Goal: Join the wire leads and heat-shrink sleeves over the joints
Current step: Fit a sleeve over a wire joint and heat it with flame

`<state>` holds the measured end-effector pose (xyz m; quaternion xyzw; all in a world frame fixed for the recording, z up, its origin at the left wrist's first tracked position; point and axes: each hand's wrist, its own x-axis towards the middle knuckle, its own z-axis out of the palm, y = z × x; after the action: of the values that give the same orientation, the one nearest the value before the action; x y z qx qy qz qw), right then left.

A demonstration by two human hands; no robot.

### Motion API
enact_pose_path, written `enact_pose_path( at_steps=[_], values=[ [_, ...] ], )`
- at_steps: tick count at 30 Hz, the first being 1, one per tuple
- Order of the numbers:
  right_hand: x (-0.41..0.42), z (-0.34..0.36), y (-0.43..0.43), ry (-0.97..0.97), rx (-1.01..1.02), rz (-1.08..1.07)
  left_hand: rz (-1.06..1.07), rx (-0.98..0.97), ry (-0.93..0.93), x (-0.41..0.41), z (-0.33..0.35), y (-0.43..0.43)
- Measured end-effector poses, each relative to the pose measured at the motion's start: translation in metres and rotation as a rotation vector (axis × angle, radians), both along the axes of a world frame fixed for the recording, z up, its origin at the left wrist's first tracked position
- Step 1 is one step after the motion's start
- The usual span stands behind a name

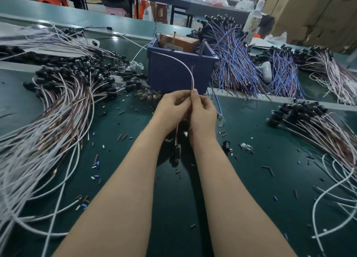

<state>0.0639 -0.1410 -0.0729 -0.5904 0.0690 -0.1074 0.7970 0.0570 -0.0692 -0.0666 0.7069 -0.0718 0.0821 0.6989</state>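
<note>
Both my hands meet above the middle of the green table. My left hand (172,107) and my right hand (202,111) pinch a thin white wire (185,63) together at its lower end. The wire arcs up and away to the left in front of the blue bin. A short brownish lead stands beside it just above my right fingertips. More wire and a black socket part (176,152) hang down below my hands, between my wrists. The joint itself is hidden by my fingers.
A blue bin (181,71) holding a brown block stands just behind my hands. Heaps of white wires with black sockets (63,102) lie left and right (316,125); blue-wired bundles (235,67) lie behind. Short sleeve bits (96,163) and small glass bulbs (245,146) litter the table.
</note>
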Motion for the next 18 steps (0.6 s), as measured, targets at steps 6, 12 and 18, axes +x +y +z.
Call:
enact_pose_path(
  at_steps=[6, 12, 18],
  values=[
    [0.0002, 0.0004, -0.0007, 0.013, -0.025, -0.02, -0.028, -0.071, 0.038, -0.0026, 0.0036, 0.0018],
    [-0.0005, 0.0007, -0.0022, 0.003, -0.253, -0.07, 0.075, -0.282, 0.149, 0.0002, 0.0059, 0.004],
    [-0.0053, 0.003, -0.0014, 0.009, -0.156, -0.099, 0.06, -0.269, 0.172, -0.0002, 0.0066, 0.0023]
  ],
)
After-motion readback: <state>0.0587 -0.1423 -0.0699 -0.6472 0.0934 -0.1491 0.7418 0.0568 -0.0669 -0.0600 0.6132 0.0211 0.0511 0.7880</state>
